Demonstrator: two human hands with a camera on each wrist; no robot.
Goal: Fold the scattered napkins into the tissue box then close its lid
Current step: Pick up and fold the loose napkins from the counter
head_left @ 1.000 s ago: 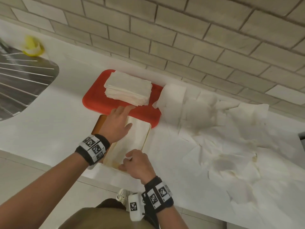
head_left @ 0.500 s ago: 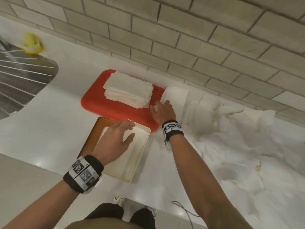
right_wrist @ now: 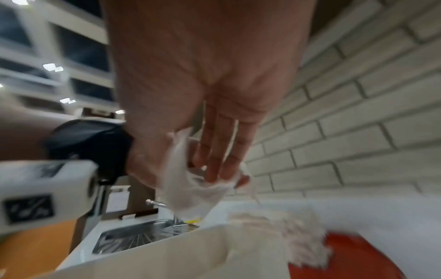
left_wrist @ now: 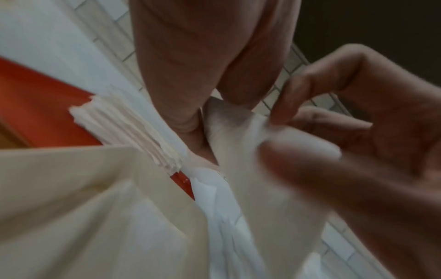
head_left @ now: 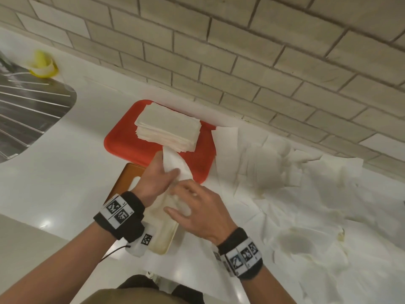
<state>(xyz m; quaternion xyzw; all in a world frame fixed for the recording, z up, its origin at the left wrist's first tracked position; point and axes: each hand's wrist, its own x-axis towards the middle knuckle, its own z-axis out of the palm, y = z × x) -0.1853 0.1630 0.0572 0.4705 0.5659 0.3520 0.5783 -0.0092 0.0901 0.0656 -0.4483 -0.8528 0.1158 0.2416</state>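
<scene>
Over the open cream tissue box (head_left: 163, 242), both hands hold one white napkin (head_left: 175, 161). My left hand (head_left: 167, 171) grips its upper part, thumb across the paper. My right hand (head_left: 178, 201) pinches its lower edge just above the box. In the left wrist view the napkin (left_wrist: 238, 151) is pinched between the left thumb and fingers, and right fingertips (left_wrist: 281, 113) nip its corner. The right wrist view shows the napkin (right_wrist: 190, 186) bunched under the right fingers. Scattered napkins (head_left: 274, 172) cover the counter to the right. A brown lid (head_left: 128, 175) lies under the box's left side.
A red tray (head_left: 125, 143) behind the box carries a stack of folded napkins (head_left: 167, 128). The tiled wall (head_left: 241, 62) runs close behind. A steel drainer and sink (head_left: 28, 115) lie at far left, with a yellow object (head_left: 41, 64) beside them. The counter edge (head_left: 65, 235) is near my body.
My right hand came back from the scattered pile with a napkin and now holds it over the box. My left hand lifted off the box's contents and took hold of that napkin.
</scene>
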